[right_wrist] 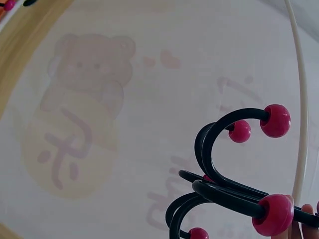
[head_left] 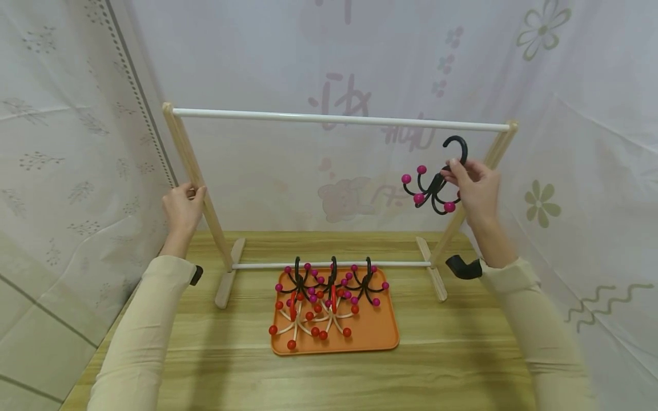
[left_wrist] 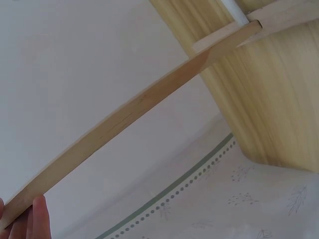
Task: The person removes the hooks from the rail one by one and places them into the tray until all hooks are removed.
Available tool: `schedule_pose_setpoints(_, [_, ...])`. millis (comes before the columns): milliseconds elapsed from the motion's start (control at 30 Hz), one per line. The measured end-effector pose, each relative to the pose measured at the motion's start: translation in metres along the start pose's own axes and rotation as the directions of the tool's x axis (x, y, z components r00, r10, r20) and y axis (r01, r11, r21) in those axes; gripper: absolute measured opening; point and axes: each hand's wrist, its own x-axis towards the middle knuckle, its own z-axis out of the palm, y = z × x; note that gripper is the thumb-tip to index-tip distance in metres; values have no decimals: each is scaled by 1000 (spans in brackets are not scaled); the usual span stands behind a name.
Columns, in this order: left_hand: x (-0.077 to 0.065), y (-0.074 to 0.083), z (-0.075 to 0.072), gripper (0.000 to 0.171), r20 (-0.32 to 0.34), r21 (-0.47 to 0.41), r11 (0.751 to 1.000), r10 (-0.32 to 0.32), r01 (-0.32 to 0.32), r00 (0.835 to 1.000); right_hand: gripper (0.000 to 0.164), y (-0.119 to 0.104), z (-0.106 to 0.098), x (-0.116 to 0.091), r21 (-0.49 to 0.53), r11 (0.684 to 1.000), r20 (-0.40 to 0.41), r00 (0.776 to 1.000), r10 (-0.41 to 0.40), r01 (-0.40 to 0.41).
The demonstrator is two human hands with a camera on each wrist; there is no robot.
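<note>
My right hand [head_left: 480,191] pinches a black multi-arm hook hanger [head_left: 437,185] with pink ball tips just under its curved top hook. The hanger is tilted in the air, below the right end of the rack's white top rail [head_left: 339,119]. In the right wrist view its black arms and pink balls [right_wrist: 275,121] fill the lower right, with fingertips [right_wrist: 309,229] at the edge. My left hand [head_left: 184,208] grips the left wooden post [head_left: 197,177] of the rack; in the left wrist view fingers [left_wrist: 41,219] wrap the post's lower-left end.
On the wooden table [head_left: 288,382], an orange tray [head_left: 372,334] holds several more hangers: black ones [head_left: 366,279] with pink balls behind, cream ones [head_left: 297,317] with red hooks and balls in front. The rack's lower white rail [head_left: 262,265] runs behind them. Patterned curtains surround the table.
</note>
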Motion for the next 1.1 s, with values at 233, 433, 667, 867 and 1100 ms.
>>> schedule_pose_setpoints(233, [-1, 0, 1, 30, -14, -13, 1000, 8, -9, 1000, 25, 13, 6, -29, -31, 999, 72, 997, 24, -22])
schedule_pose_setpoints(433, [-1, 0, -1, 32, 1, -21, 1000, -9, 9, 1000, 24, 11, 17, -58, -98, 995, 140, 989, 48, -34])
schedule_pose_setpoints(667, [-1, -1, -1, 33, 9, -16, 1000, -7, 7, 1000, 29, 24, 21, -84, -135, 987, 183, 977, 114, -90])
schedule_pose_setpoints(867, [-1, -1, -1, 33, 10, -17, 1000, -8, 8, 1000, 27, 30, 26, -109, -161, 984, 223, 968, 114, -79])
schedule_pose_setpoints(1100, [-2, -1, -1, 31, 8, -10, 1000, -6, 6, 1000, 20, 41, 28, -136, -179, 980, 243, 962, 125, -82])
